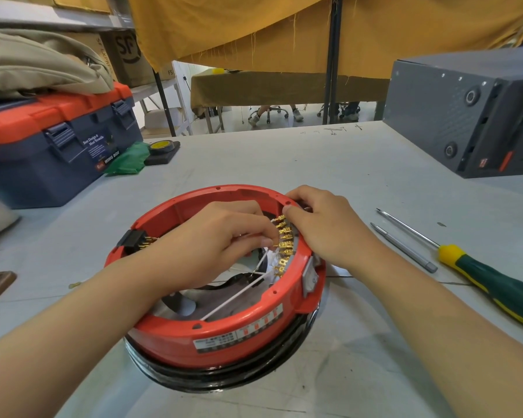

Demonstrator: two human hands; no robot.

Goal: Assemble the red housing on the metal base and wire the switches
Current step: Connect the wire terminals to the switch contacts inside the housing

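Here, on the grey workbench (284, 152), the left hand (221, 236) pinches a thin white wire (236, 294) at the gold switch terminals (284, 245) inside the red housing (224, 333), the right hand (320, 224) gripping its rim; limp wire seems best held near its connector.

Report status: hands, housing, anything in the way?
Left hand pinching a white wire at the gold terminals. Right hand gripping housing rim. Housing seated on base. Screwdrivers lie clear, right.
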